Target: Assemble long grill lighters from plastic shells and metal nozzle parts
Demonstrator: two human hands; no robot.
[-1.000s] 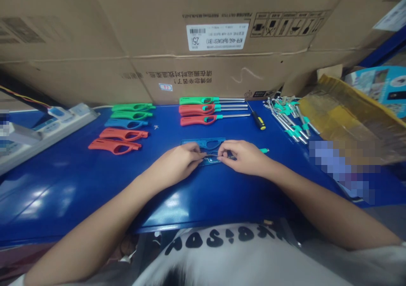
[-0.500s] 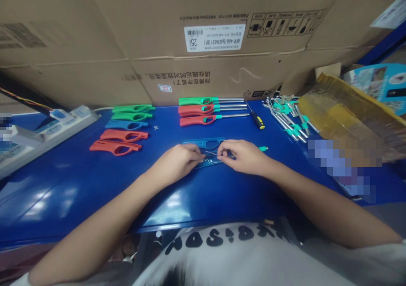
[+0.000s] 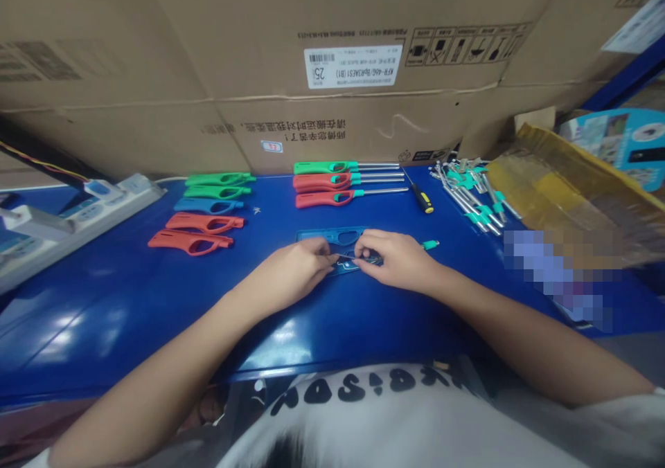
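Note:
Two blue lighter shell halves lie at the middle of the table, one [image 3: 332, 234] behind the other [image 3: 347, 267]. Over the nearer half, my left hand [image 3: 306, 264] is closed, its fingertips pinching something too small to make out. My right hand [image 3: 389, 257] is closed too, its thumb and fingers at a thin grey piece [image 3: 346, 256] that spans the gap between both hands. A thin white wire shows inside the nearer shell. Past my right hand, a green tip [image 3: 430, 245] sticks out to the right.
Green, blue and red lighter bodies [image 3: 208, 205] lie at left, beside a white power strip [image 3: 104, 212]. Behind are lighters with metal tubes [image 3: 325, 182], a screwdriver [image 3: 423, 198], a pile of tubes [image 3: 470, 191] and a taped carton [image 3: 571, 191]. Cardboard [image 3: 171, 52] stands at the back.
My left hand has shifted slightly, its fingertips a little lower. The thin grey piece between the hands lies at a changed angle. The view has moved very slightly.

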